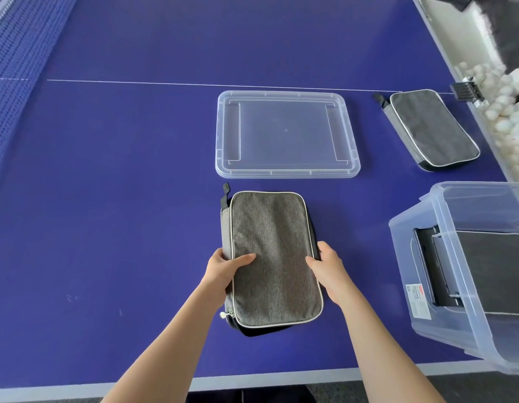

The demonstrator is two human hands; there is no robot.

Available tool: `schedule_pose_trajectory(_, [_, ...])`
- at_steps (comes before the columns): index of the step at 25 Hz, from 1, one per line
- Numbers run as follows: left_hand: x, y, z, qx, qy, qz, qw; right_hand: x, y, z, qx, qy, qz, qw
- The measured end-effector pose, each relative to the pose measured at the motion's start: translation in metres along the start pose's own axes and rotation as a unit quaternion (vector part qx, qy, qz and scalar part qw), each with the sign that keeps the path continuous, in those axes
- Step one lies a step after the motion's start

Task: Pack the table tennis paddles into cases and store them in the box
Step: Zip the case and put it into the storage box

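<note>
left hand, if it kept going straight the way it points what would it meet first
The left hand grips the grey case; past that, probably the clear lid's near edge.

Bare hands, bare forearms
The left hand [223,267] and the right hand [325,264] are bare; the left forearm [171,338] and right forearm [377,338] are uncovered, slim and smooth, down to the view's lower edge.
</note>
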State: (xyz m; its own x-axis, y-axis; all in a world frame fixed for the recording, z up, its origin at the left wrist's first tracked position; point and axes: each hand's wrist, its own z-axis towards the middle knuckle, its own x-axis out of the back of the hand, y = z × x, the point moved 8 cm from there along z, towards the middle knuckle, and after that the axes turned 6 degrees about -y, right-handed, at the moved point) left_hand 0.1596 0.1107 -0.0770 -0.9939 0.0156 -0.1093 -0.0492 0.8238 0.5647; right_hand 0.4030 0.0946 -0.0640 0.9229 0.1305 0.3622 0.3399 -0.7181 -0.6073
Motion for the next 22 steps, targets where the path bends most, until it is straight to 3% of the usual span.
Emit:
schedule_pose_trajectory(8, [0.003,-0.002,-0.003,-0.006,0.007,-0.048,0.999,0.002,0.006,-0.007,0.017,0.025,0.045,0.999])
schedule_pose_trajectory(15, [0.019,0.010,-0.015,-0.018,0.042,-0.160,0.986,0.002,0.009,-0.039,0.040,0.048,0.130,0.990])
schedule_pose_trajectory(17, [0.028,0.016,-0.021,-0.030,0.060,-0.194,0.979,0.002,-0.001,-0.056,0.082,0.101,0.116,0.985])
schedule_pose_trajectory(20, [0.040,0.026,-0.029,-0.056,0.088,-0.256,0.961,-0.003,-0.016,-0.098,0.168,0.242,0.090,0.951])
schedule_pose_trajectory(22, [0.044,0.035,-0.036,-0.075,0.108,-0.288,0.949,-0.024,-0.028,-0.124,0.223,0.274,0.061,0.934])
